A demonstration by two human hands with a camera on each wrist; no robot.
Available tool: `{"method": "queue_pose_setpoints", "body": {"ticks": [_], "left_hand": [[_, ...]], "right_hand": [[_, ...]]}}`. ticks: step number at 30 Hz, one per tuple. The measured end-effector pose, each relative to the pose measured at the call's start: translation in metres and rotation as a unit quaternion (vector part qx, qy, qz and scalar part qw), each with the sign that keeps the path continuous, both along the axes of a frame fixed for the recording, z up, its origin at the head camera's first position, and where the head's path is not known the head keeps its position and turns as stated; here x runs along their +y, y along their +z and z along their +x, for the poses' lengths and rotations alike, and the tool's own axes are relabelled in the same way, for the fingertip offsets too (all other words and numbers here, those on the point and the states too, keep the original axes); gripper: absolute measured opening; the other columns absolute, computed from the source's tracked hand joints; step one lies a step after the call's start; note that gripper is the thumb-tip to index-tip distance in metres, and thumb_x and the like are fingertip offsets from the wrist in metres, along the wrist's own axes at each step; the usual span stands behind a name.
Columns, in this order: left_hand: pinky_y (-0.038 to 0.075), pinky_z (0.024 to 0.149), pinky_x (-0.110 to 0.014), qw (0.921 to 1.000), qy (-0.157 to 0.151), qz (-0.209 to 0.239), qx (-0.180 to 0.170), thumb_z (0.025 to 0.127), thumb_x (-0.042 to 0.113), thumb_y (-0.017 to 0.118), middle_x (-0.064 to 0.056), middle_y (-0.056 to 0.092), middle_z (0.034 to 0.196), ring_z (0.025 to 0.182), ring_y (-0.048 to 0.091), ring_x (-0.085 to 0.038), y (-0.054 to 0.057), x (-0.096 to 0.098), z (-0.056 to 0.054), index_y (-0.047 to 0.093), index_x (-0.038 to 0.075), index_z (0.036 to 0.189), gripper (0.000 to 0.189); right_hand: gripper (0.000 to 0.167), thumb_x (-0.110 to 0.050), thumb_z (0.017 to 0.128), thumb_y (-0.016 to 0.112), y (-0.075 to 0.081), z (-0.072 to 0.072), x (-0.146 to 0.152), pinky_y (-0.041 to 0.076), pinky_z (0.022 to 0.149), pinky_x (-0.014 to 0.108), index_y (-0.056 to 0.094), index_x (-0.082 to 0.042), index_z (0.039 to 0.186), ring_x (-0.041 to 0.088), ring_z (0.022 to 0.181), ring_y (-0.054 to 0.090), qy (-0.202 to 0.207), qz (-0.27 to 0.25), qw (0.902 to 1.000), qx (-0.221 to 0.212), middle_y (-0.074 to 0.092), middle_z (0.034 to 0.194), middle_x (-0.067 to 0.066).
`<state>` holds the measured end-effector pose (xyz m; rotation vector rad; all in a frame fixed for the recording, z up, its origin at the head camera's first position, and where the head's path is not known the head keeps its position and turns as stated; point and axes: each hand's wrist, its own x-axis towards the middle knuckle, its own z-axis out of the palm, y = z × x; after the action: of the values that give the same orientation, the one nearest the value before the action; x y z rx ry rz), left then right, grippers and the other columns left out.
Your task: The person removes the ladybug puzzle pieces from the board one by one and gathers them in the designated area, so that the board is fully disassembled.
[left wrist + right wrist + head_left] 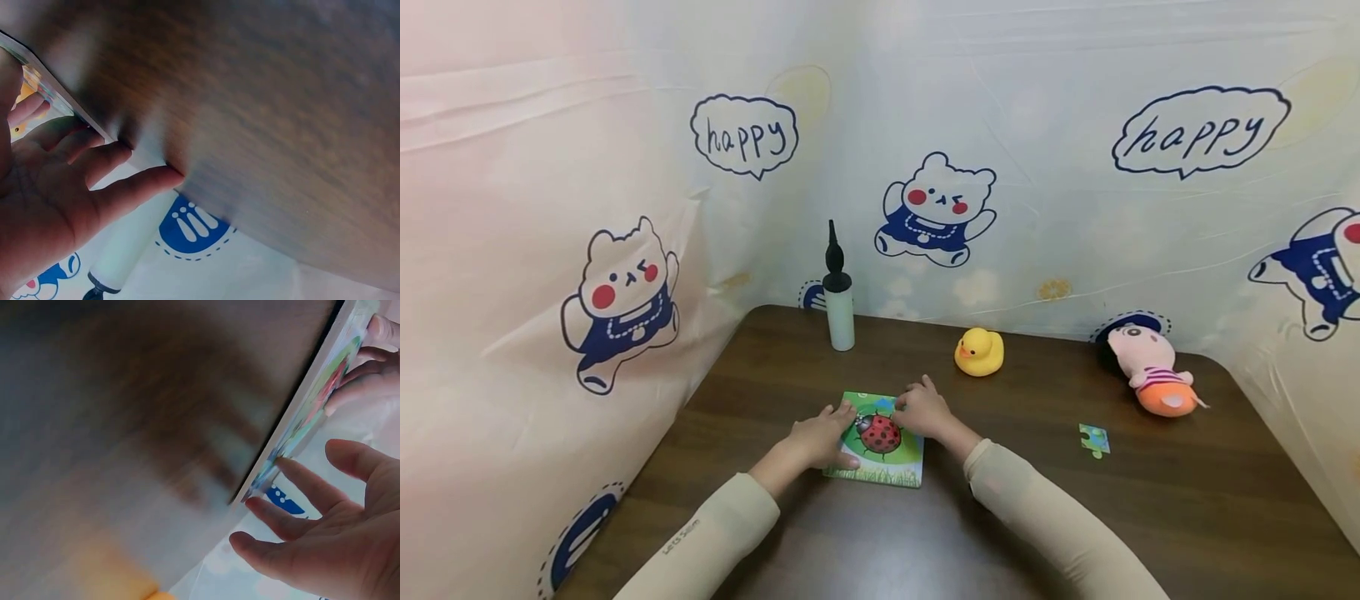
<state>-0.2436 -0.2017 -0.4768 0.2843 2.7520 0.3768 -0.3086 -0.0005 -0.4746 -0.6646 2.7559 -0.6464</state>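
Note:
A square ladybug jigsaw puzzle (883, 476) lies flat on the brown table, a red spotted ladybug at its middle on green. My left hand (820, 438) rests along the puzzle's left side, fingers spread, with the thumb near the lower left. At the upper right part of the puzzle, my right hand (925, 410) touches the surface with its fingertips. In the right wrist view, its fingers (309, 484) reach the board's edge, with little bend. The puzzle's upper right corner is partly hidden by this hand. One loose puzzle piece (1094, 439) lies farther right.
Behind the puzzle stand a pale hand pump (840, 317) with a black top and a yellow rubber duck (980, 352). A pink plush toy (1152, 367) lies at the back right. A printed curtain (1037, 167) hangs along the table's back and sides.

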Motion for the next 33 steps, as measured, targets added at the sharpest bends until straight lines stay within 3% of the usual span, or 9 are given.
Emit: {"method": "queue_pose_setpoints", "body": {"ticks": [2, 5, 8, 12, 18, 25, 33], "left_hand": [[0.025, 0.094, -0.073, 1.0000, -0.001, 0.003, 0.000, 0.075, 0.049, 0.073, -0.008, 0.022, 0.155, 0.140, 0.023, -0.033, 0.001, 0.000, 0.000, 0.033, 0.011, 0.147, 0.091], [0.025, 0.094, -0.073, 1.0000, -0.002, 0.001, 0.000, 0.075, 0.049, 0.073, -0.009, 0.021, 0.155, 0.141, 0.023, -0.033, 0.002, 0.000, 0.000, 0.032, 0.011, 0.147, 0.091], [0.025, 0.094, -0.073, 1.0000, -0.001, -0.004, 0.000, 0.075, 0.050, 0.072, -0.008, 0.021, 0.156, 0.141, 0.023, -0.033, 0.002, 0.000, -0.002, 0.032, 0.012, 0.148, 0.091], [0.025, 0.095, -0.073, 1.0000, 0.002, -0.002, -0.006, 0.075, 0.050, 0.072, -0.008, 0.020, 0.156, 0.141, 0.022, -0.033, 0.003, 0.001, -0.002, 0.031, 0.012, 0.148, 0.092], [0.025, 0.094, -0.073, 1.0000, -0.001, 0.006, -0.004, 0.074, 0.051, 0.073, -0.008, 0.021, 0.156, 0.141, 0.022, -0.034, 0.001, 0.002, 0.000, 0.031, 0.012, 0.148, 0.093], [0.025, 0.094, -0.073, 0.9999, 0.004, 0.010, 0.000, 0.073, 0.052, 0.073, -0.008, 0.021, 0.156, 0.141, 0.022, -0.034, -0.003, 0.000, 0.001, 0.031, 0.012, 0.148, 0.095], [0.026, 0.093, -0.074, 0.9999, -0.007, 0.012, 0.006, 0.073, 0.051, 0.073, -0.010, 0.022, 0.155, 0.140, 0.024, -0.035, -0.001, 0.001, 0.001, 0.033, 0.011, 0.147, 0.093]], "right_hand": [[0.022, -0.021, 0.088, 0.061, 0.000, 0.000, -0.002, 0.023, 0.108, 0.057, 0.074, -0.007, 0.099, 0.031, 0.136, 0.033, -0.017, -0.018, 0.9993, -0.027, 0.066, 0.116, 0.008], [0.027, -0.019, 0.086, 0.060, 0.005, 0.000, -0.003, 0.008, 0.113, 0.055, 0.071, -0.003, 0.106, 0.033, 0.140, 0.024, -0.047, -0.062, 0.9921, -0.098, 0.061, 0.124, 0.011], [0.038, -0.017, 0.083, 0.061, 0.013, 0.001, -0.003, -0.008, 0.112, 0.053, 0.064, 0.001, 0.116, 0.036, 0.143, 0.008, -0.078, -0.108, 0.9740, -0.184, 0.050, 0.136, 0.016], [0.045, -0.016, 0.081, 0.062, 0.019, 0.003, -0.002, -0.009, 0.111, 0.055, 0.060, 0.001, 0.122, 0.041, 0.141, -0.008, -0.111, -0.139, 0.9529, -0.246, 0.037, 0.144, 0.019], [0.052, -0.018, 0.082, 0.059, 0.017, 0.005, 0.002, -0.009, 0.111, 0.053, 0.052, 0.000, 0.131, 0.036, 0.143, -0.003, -0.082, -0.123, 0.9556, -0.254, 0.032, 0.147, 0.019], [0.057, -0.021, 0.084, 0.058, 0.023, 0.006, 0.002, 0.002, 0.113, 0.054, 0.047, -0.002, 0.136, 0.041, 0.142, -0.004, -0.061, -0.125, 0.9544, -0.264, 0.023, 0.152, 0.020], [0.058, -0.021, 0.088, 0.059, 0.027, 0.009, -0.001, 0.032, 0.105, 0.047, 0.042, 0.002, 0.139, 0.031, 0.129, 0.039, -0.081, -0.158, 0.9496, -0.258, 0.042, 0.142, 0.017]]}}
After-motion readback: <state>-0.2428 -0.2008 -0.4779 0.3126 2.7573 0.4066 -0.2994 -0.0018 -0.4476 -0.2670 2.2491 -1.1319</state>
